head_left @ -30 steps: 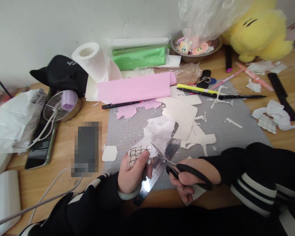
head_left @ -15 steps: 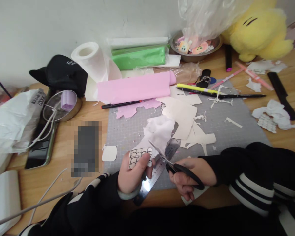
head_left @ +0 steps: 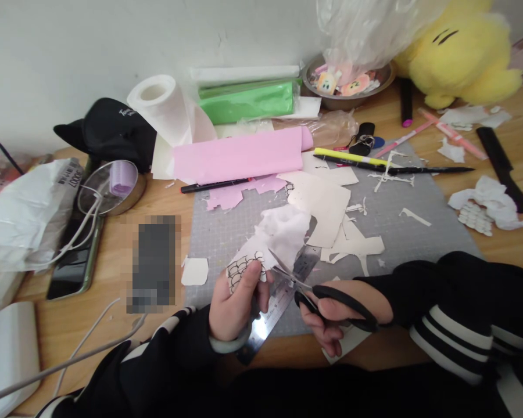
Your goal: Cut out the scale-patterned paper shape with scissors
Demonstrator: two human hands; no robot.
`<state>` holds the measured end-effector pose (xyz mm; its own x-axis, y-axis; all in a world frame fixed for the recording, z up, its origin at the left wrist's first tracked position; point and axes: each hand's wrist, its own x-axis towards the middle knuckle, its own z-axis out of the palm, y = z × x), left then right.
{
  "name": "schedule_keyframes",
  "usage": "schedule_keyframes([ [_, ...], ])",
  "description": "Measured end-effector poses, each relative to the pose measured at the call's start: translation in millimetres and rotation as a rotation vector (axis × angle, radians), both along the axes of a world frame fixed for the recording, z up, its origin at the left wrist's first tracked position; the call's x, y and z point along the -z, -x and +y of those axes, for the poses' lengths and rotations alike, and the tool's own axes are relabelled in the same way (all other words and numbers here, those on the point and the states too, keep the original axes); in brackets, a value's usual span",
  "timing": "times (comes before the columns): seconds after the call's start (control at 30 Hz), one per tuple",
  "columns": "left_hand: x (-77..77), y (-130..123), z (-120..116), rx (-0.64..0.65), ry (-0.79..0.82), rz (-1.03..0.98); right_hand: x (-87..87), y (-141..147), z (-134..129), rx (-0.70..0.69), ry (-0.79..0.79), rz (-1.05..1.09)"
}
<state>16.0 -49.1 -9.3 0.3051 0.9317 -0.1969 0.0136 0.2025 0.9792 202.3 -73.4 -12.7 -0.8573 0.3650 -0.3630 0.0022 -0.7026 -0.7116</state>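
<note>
Left hand (head_left: 230,310): I see its fingers clenched on a small white piece with black scalloped outlines (head_left: 239,270), the thumb lying over the near right part of its patterned face. Right hand (head_left: 330,309): its fingers are closed around the looped handles of the black-handled metal scissors (head_left: 294,280), whose blades stand slightly parted and point up and left, their tips near the piece's right edge.

Beneath and between the hands, I note a shiny metal ruler (head_left: 283,293) lying diagonally across the grey gridded cutting mat (head_left: 387,232). Just beyond the piece is a crumpled white tissue (head_left: 283,229); to its right lie overlapping cream paper offcuts (head_left: 322,203). A small white rounded card (head_left: 195,271) rests at the mat's left edge. Farther back, I find a folded pink sheet (head_left: 239,155) and, to its right, a slim yellow pen (head_left: 340,155). The light wooden surface (head_left: 113,249) carries the mat.
</note>
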Motion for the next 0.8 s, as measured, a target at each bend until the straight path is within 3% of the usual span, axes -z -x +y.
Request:
schedule_keyframes([
  [0.17, 0.9, 0.2, -0.3, 0.004, -0.007, 0.019, 0.9, 1.1, -4.0, 0.001, -0.051, -0.1],
  [0.37, -0.7, -0.6, -1.2, 0.075, 0.02, 0.072, 3.8, 0.8, -7.2, 0.034, 0.005, -0.154],
  [0.6, -8.2, -5.2, -1.1, -0.006, 0.065, 0.049, 4.1, 1.3, -8.4, 0.118, 0.005, -0.084],
  [0.8, -8.6, -4.5, -0.6, 0.02, 0.053, 0.041, 2.7, 0.6, -2.6, 0.059, 0.001, -0.017],
])
